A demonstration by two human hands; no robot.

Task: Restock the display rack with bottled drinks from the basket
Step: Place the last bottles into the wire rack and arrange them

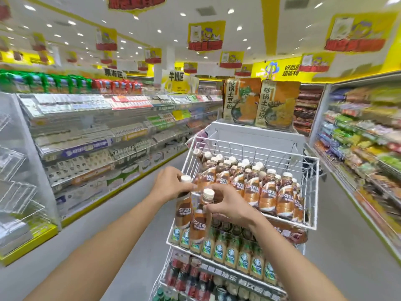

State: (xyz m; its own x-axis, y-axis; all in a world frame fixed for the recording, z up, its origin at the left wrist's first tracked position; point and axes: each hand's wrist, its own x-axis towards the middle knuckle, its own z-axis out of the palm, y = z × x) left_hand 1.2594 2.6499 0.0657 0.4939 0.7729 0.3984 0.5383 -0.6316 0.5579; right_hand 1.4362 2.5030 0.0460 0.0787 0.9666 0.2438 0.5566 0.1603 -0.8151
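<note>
A white wire display rack [312, 192] stands in front of me. Its top tier holds several brown Nescafe coffee bottles [269, 194] with cream caps. My left hand [170, 184] grips the neck of one Nescafe bottle [183, 209] at the tier's front left corner. My right hand [230, 202] holds a second Nescafe bottle [200, 220] by its neck, right beside the first. Both bottles stand upright against the tier's front edge. The tier below carries green-labelled bottles [230, 255]. No basket is in view.
Lower rack tiers hold red and dark bottles [184, 276]. Two orange noodle bags [260, 103] sit on a white stand behind the rack. Long shelves of goods [91, 131] line the left aisle, snack shelves [358, 144] the right. Grey floor [121, 231] runs either side.
</note>
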